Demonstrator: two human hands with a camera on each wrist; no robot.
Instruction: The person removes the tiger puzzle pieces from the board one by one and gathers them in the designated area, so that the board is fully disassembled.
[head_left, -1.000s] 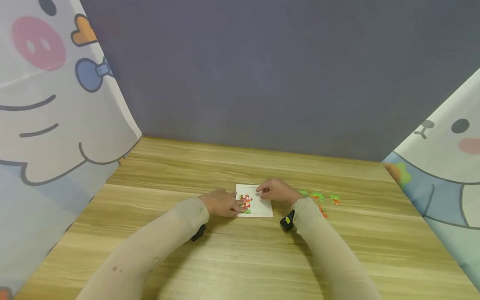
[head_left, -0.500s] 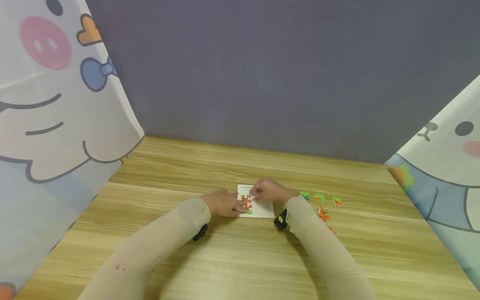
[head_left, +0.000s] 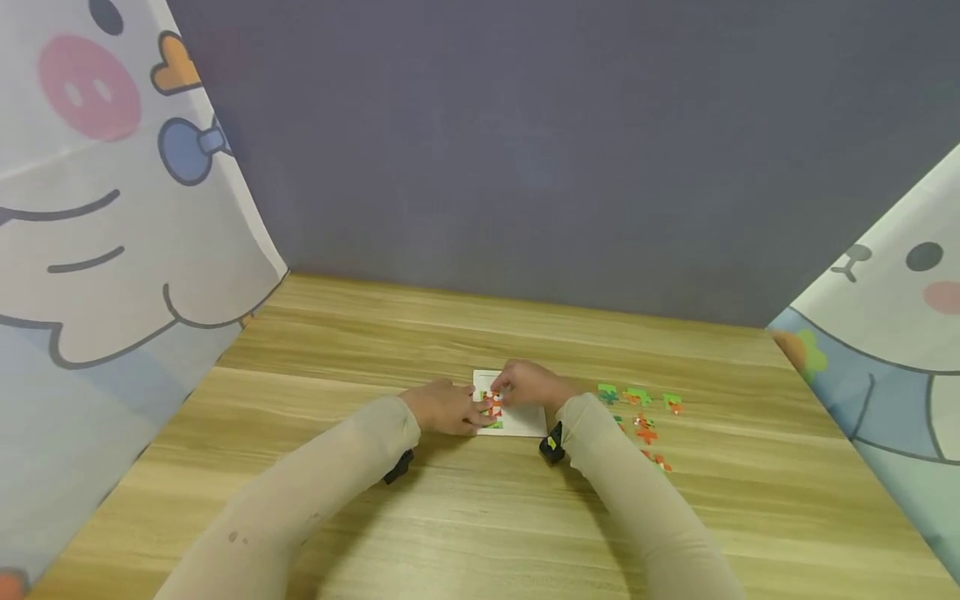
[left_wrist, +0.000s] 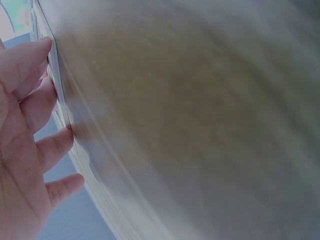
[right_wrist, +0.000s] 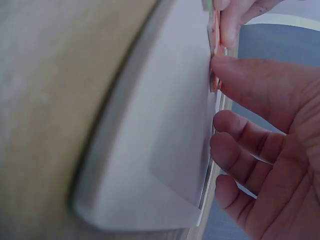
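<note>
A white puzzle tray (head_left: 527,423) lies on the table with a few joined red, white and green jigsaw pieces (head_left: 492,400) at its left side. My left hand (head_left: 447,407) rests over the tray's left edge, its fingers extended onto those pieces. From the right, my right hand (head_left: 532,385) reaches across the tray, with thumb and forefinger together at the upper edge of the joined pieces. In the right wrist view, the thumb touches the edge of an orange jigsaw piece (right_wrist: 215,80), while the other fingers curl loosely above the tray's bare surface.
Several loose jigsaw pieces (head_left: 637,396), green and orange, lie on the wooden table (head_left: 465,533) right of the tray, some beside my right sleeve (head_left: 637,492). A grey panel (head_left: 510,167) stands behind the table, with cartoon-printed cloths at both sides.
My right hand has moved left over the tray to the joined pieces, and its thumb and forefinger have come together. More loose pieces show beside the right sleeve. The left hand stays in place.
</note>
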